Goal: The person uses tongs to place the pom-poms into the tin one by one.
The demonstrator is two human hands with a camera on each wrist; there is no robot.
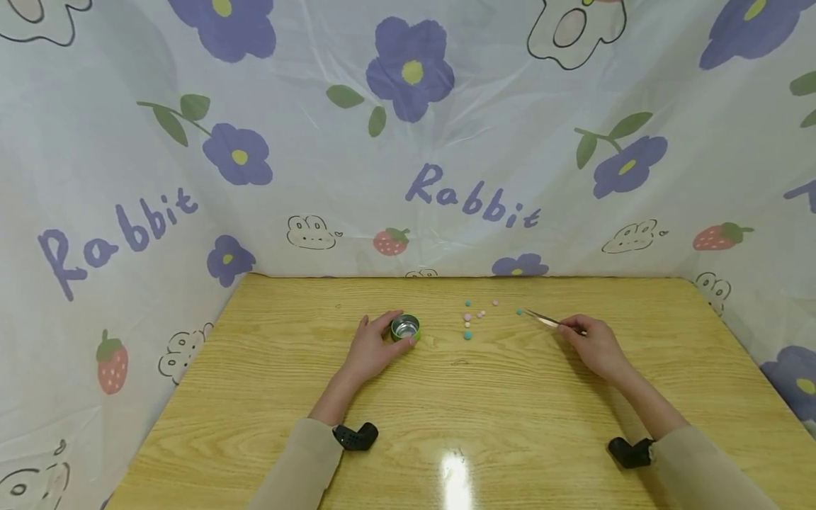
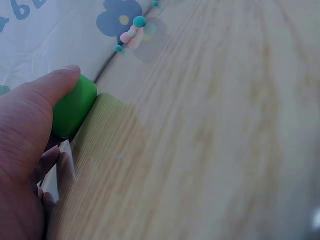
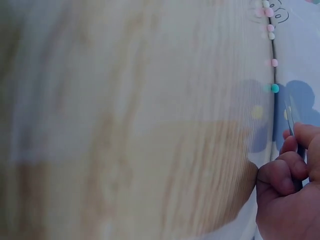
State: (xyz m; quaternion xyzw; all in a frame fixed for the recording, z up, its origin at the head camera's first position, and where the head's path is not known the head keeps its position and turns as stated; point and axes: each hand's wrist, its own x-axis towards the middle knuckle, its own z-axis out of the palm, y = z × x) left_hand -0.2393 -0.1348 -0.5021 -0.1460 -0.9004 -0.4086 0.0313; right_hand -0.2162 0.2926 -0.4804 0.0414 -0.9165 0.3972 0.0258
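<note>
My left hand (image 1: 372, 348) is curled round a small round tin (image 1: 405, 319), open at the top and silvery inside. Its green outer wall (image 2: 77, 110) shows in the left wrist view, with the thumb over it. Between thumb and fingers my right hand (image 1: 594, 347) pinches a pair of tweezers (image 1: 545, 318), pointing left. The tweezers' tips are close to a small teal ball (image 1: 519, 312); whether they touch it I cannot tell. Other little balls lie between the hands, among them a teal one (image 1: 468, 336) and a pink one (image 1: 467, 317).
The wooden table (image 1: 395, 460) carries the tin and balls. Behind and beside it hangs a white curtain (image 1: 306, 163) printed with purple flowers, rabbits and strawberries. Black wrist cameras sit at the left sleeve (image 1: 299, 464) and right sleeve (image 1: 707, 467).
</note>
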